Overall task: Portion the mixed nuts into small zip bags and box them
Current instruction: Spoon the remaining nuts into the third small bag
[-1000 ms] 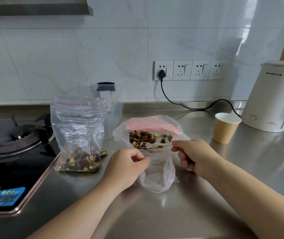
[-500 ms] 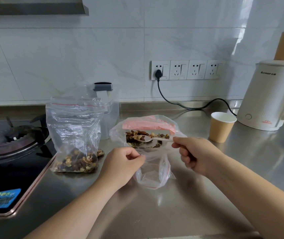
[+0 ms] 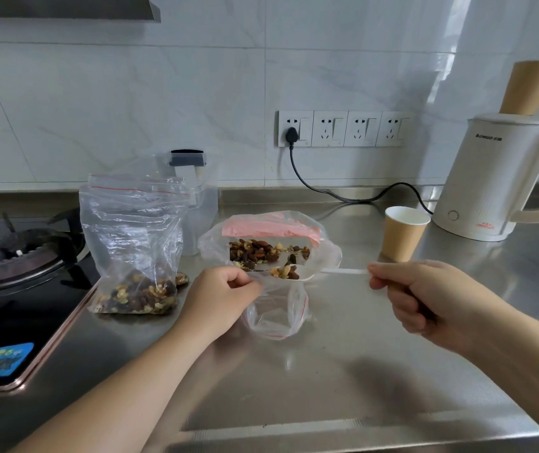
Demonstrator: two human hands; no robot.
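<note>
The right hand [image 3: 425,299] pinches the end of a white plastic spoon [image 3: 307,272] between thumb and curled fingers; the spoon's bowl carries a small heap of mixed nuts and points away from that hand toward the left hand. The left hand [image 3: 219,299] grips the rim of a small clear zip bag [image 3: 276,317], fingers curled round the plastic, holding its mouth up just beneath the spoon's bowl. The bag hangs down from that grip and its red-lined bottom meets the steel counter [image 3: 343,371] between the two hands; whether any nuts lie inside it cannot be told.

Just beyond the left hand's knuckles sits the large supply bag [image 3: 271,246] with a pink strip, open and holding the bulk of the nuts. Out past the left hand's far side stands a filled zip bag [image 3: 130,256], nuts settled at its bottom, with a clear plastic box [image 3: 201,207] behind it. Farther that way lies the gas hob [image 3: 16,273].

Beyond the right hand stands a paper cup [image 3: 403,233], and farther out a white kettle [image 3: 497,178], its cord running to the wall sockets [image 3: 343,128].
</note>
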